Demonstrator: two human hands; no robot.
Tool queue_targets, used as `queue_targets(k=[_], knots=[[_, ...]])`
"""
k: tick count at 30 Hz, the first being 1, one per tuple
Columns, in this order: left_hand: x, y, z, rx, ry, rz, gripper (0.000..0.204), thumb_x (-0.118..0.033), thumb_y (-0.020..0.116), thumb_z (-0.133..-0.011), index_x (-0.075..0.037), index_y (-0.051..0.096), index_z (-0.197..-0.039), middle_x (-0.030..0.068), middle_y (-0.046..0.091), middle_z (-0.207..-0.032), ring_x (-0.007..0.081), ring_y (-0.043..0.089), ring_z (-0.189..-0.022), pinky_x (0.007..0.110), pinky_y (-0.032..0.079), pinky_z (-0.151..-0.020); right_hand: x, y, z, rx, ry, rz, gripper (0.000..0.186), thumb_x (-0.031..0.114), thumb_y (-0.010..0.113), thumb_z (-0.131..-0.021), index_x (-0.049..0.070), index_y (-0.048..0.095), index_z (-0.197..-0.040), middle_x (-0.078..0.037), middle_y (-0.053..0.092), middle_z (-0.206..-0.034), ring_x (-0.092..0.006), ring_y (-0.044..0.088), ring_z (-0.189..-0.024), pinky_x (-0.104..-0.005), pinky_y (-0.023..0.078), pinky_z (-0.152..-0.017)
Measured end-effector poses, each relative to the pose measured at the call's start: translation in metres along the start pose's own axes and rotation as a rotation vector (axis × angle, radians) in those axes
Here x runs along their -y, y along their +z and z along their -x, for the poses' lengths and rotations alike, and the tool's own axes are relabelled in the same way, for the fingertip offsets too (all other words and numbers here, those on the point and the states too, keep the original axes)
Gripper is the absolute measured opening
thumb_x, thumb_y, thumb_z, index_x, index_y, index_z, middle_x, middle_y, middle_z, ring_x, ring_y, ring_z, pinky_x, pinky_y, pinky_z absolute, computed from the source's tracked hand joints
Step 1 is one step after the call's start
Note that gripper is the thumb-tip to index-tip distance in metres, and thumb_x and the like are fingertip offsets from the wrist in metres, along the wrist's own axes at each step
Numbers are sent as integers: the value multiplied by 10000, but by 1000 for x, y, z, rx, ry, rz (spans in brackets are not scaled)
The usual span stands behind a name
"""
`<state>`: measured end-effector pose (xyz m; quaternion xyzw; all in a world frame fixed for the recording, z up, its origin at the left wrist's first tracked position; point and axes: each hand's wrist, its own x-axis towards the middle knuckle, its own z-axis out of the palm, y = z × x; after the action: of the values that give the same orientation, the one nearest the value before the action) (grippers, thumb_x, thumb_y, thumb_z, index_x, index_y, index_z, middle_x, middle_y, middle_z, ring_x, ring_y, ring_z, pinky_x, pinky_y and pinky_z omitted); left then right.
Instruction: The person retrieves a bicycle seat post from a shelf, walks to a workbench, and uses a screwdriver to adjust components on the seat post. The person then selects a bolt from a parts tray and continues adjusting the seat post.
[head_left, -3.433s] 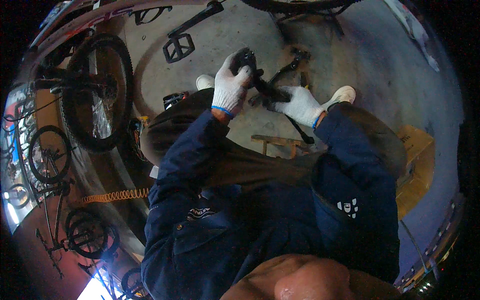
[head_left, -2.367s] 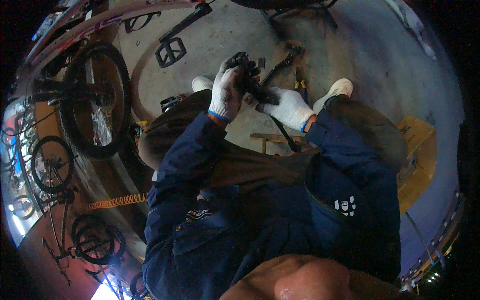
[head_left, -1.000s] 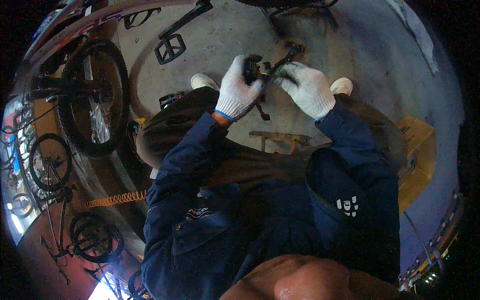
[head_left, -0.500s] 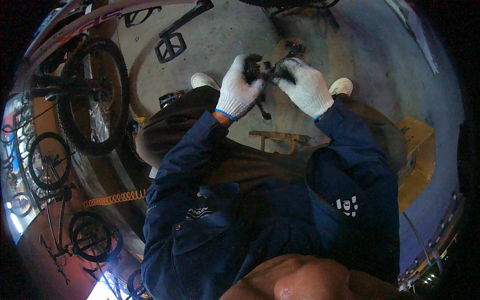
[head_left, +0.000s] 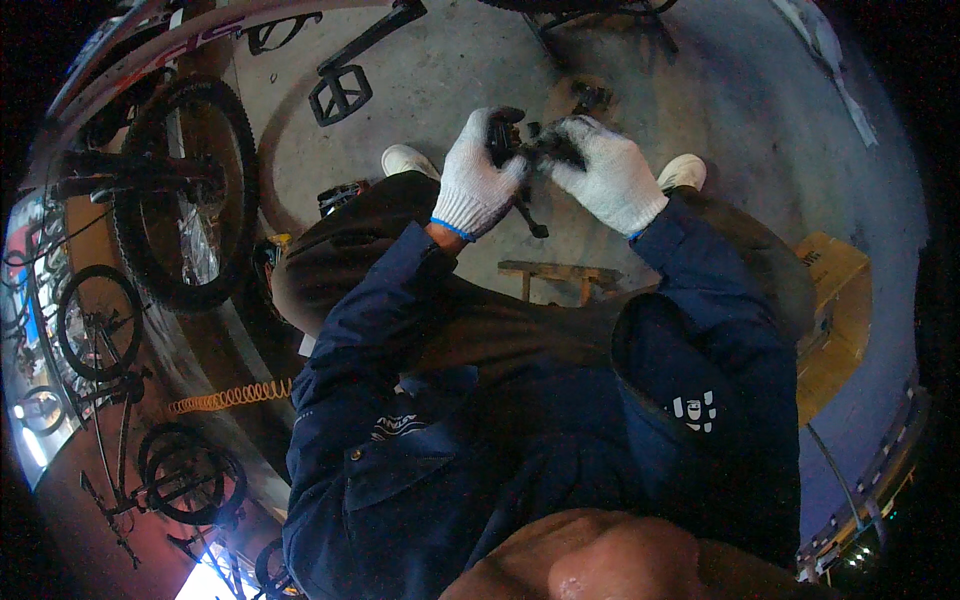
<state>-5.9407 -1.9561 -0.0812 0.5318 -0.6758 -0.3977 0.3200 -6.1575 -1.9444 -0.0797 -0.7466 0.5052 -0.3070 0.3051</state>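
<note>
Both my hands wear white knit gloves and meet in front of me over a small black metal bicycle part. My left hand grips its left end, fingers curled around it. My right hand closes over its right end, fingertips darkened with grease. A thin black lever or rod hangs down from the part between the hands. I am seated, knees apart, white shoes on the concrete floor.
A black bicycle pedal on a crank arm lies on the floor ahead. A knobby bicycle wheel stands at left. A low wooden stool is between my legs, a cardboard box at right, an orange coiled hose at lower left.
My hands have come together and risen: the right hand moved from beside my knee up onto the black part. The part has turned in my grip.
</note>
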Motion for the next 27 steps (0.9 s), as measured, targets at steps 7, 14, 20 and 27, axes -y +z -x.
queue_targets(k=[7, 14, 20, 27], knots=[[-1, 1, 0, 11, -25, 4, 453, -129, 724, -852, -35, 598, -1276, 197, 711, -1071, 333, 718, -984, 403, 558, -880, -4, 3, 0, 17, -28, 11, 264, 258, 685, -968, 35, 721, -1105, -179, 720, -1054, -400, 691, -998, -449, 572, -844], [-2, 1, 0, 0, -2, 1, 450, -116, 709, -855, -26, 595, -1281, 198, 711, -1072, 332, 718, -985, 397, 558, -883, -4, 2, 1, 4, -52, 29, 265, 275, 693, -964, 52, 723, -1104, -171, 715, -1066, -402, 690, -993, -455, 570, -835], [1, 0, 0, 35, -31, -9, 458, -93, 699, -885, -25, 578, -1321, 155, 712, -1094, 246, 698, -978, 353, 552, -893, -1, -2, -3, -43, -36, 77, 233, 271, 704, -949, 60, 710, -1049, -160, 693, -1017, -399, 679, -967, -459, 561, -804], [2, 2, -1, 48, -17, 40, 423, -130, 700, -865, -9, 587, -1254, 203, 705, -1068, 338, 713, -983, 405, 559, -884, -3, -2, -3, -67, 9, 118, 234, 273, 704, -946, 55, 709, -1032, -152, 687, -1016, -388, 682, -959, -460, 560, -800]])
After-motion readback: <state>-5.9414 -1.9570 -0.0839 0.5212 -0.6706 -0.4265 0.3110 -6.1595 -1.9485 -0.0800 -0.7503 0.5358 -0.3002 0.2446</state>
